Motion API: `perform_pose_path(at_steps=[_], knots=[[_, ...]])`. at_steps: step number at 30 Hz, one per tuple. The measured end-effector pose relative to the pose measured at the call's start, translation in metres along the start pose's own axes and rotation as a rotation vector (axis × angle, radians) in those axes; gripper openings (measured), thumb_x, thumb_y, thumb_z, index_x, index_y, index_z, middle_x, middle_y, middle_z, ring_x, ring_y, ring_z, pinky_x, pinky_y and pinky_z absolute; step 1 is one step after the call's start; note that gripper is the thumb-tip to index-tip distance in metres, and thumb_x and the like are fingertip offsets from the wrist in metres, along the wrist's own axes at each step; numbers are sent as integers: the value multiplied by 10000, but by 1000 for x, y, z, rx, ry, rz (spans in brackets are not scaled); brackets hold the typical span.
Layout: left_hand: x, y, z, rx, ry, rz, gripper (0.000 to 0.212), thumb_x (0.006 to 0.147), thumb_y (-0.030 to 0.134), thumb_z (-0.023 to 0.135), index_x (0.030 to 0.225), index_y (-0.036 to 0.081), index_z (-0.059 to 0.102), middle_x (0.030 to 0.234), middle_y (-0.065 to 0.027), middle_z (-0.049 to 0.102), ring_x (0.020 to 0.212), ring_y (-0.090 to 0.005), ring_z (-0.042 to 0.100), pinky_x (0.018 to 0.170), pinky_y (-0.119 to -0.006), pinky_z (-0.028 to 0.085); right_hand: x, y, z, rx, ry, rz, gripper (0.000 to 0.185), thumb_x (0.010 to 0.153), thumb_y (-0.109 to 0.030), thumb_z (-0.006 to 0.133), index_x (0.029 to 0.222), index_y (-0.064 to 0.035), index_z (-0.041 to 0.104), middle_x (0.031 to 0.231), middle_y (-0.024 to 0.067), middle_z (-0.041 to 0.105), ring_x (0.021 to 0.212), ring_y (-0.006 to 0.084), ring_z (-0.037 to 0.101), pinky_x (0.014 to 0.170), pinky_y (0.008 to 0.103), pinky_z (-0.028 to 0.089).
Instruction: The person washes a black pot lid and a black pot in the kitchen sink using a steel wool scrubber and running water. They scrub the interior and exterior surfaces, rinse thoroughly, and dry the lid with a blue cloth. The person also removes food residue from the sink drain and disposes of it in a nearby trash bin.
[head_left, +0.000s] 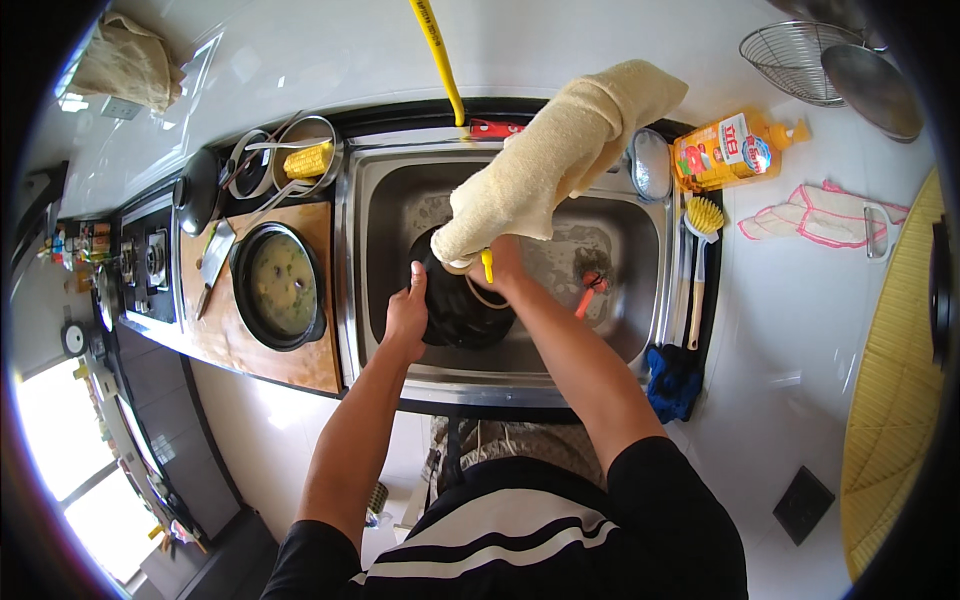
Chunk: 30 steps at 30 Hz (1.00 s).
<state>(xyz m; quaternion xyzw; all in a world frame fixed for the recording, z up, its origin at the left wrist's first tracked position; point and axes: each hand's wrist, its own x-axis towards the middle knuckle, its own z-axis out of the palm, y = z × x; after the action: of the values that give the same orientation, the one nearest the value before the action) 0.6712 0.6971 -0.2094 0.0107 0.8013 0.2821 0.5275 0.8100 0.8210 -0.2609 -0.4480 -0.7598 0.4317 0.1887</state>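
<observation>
A black round pan or wok (469, 319) sits in the left part of the steel sink (442, 375). My left hand (409, 311) grips its left rim, the thumb pointing up. My right hand (499, 266) reaches over the pan's upper right side; its fingers are partly hidden beneath a faucet wrapped in cream cloth (555, 150), so its hold cannot be told. A small yellow piece (487, 266) shows at the faucet's end. To the right in the sink lies a scourer with an orange handle (586, 300).
On the left, a wooden board (322, 367) bears a black pot of soup (279, 286) and a cleaver (217, 251). Behind it, a steel pot (336, 154) holds corn (307, 161). Dish soap (724, 154), a yellow-bristled brush (703, 217) and a blue cloth (673, 382) are at the right.
</observation>
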Motion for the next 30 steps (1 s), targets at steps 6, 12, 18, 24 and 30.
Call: perform_pose_path(at_steps=[6,12,18,24,30], knots=[[20,-5,-7,272,-20,196,828,963,704,516,988,-110,665,832,-109,650,764,-181,558,689,-393,490,-33,-31,5,113,166,-414,325,815,-97,676,1131,-28,640,1025,214,677,1018,435,632,863,488,518],[5,1,-16,348,-131,372,767,977,651,550,958,-106,675,791,-101,656,751,-179,565,700,-363,496,1,82,12,208,-36,177,335,966,-344,623,1113,-52,696,1116,191,711,1029,374,679,836,444,539],[-10,20,-33,11,-182,152,820,961,672,555,1219,-104,609,1066,-162,672,975,-215,626,864,-387,520,-64,133,11,1171,-13,946,392,989,-419,643,1136,-60,698,1108,88,742,979,222,706,829,391,556],[78,-27,-21,-349,-345,16,1012,880,793,539,1403,-73,515,1326,-202,623,1183,-313,617,989,-465,510,-81,88,-53,1638,-32,924,375,946,-344,720,1230,-102,679,1138,47,740,1010,215,708,943,408,562],[133,-85,25,-481,-164,48,894,904,718,584,1337,-64,600,1269,-175,657,1118,-253,631,1000,-362,468,-81,40,-59,1653,-3,707,362,951,-246,707,1250,-49,655,1184,82,723,1099,230,685,1031,408,510]])
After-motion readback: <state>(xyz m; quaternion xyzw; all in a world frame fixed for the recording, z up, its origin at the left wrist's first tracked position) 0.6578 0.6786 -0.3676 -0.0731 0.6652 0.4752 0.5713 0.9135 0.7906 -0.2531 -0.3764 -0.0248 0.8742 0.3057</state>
